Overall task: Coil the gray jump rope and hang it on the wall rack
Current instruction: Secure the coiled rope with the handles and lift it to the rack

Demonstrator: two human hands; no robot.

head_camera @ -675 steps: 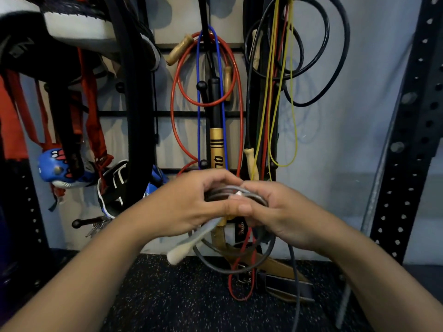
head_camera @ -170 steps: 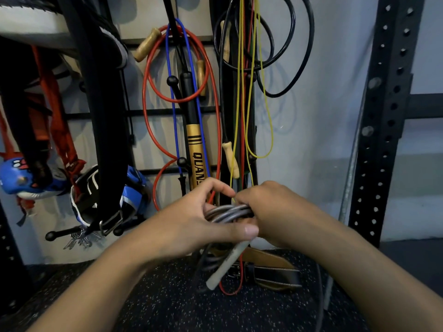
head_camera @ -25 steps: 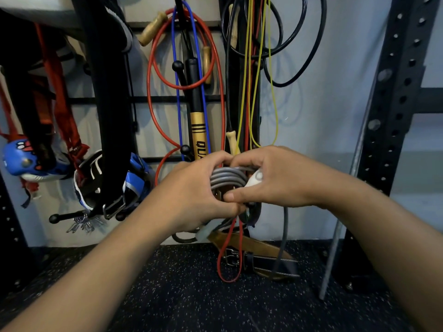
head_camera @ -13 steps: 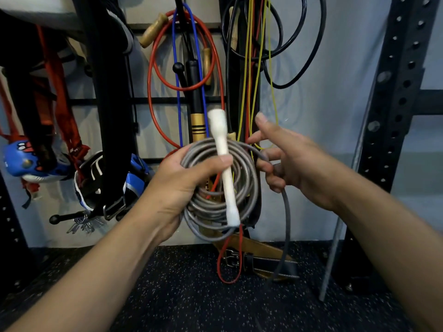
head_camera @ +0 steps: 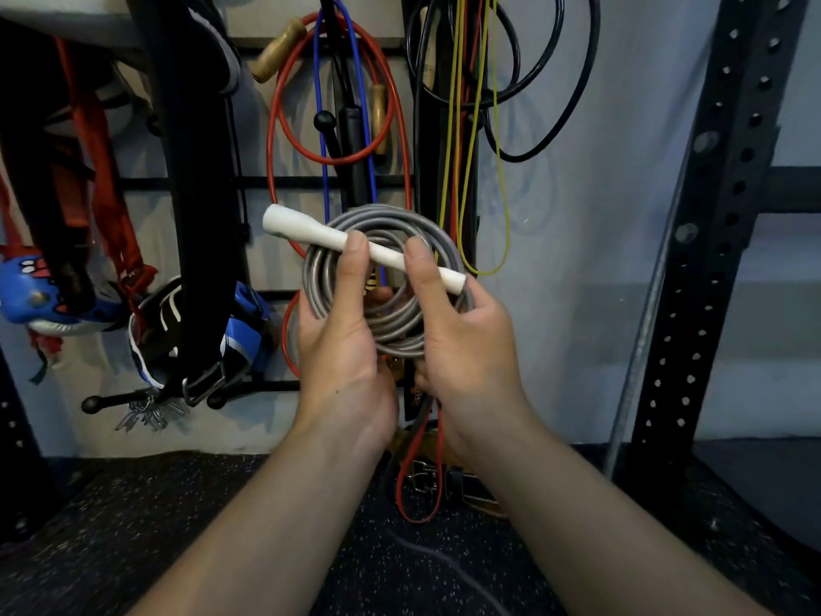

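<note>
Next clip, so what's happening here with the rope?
A person holds a coiled gray jump rope in front of a wall rack hung with other ropes and bands. The left hand and right hand both grip the coil, thumbs pressing its white handle across the loops. The coiling looks done; it is not yet hung on the rack.

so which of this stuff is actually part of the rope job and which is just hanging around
In the job: gray rope coil, its white handle, left hand, right hand, wall rack.

Just there: red rope, yellow band, blue gloves.
</note>
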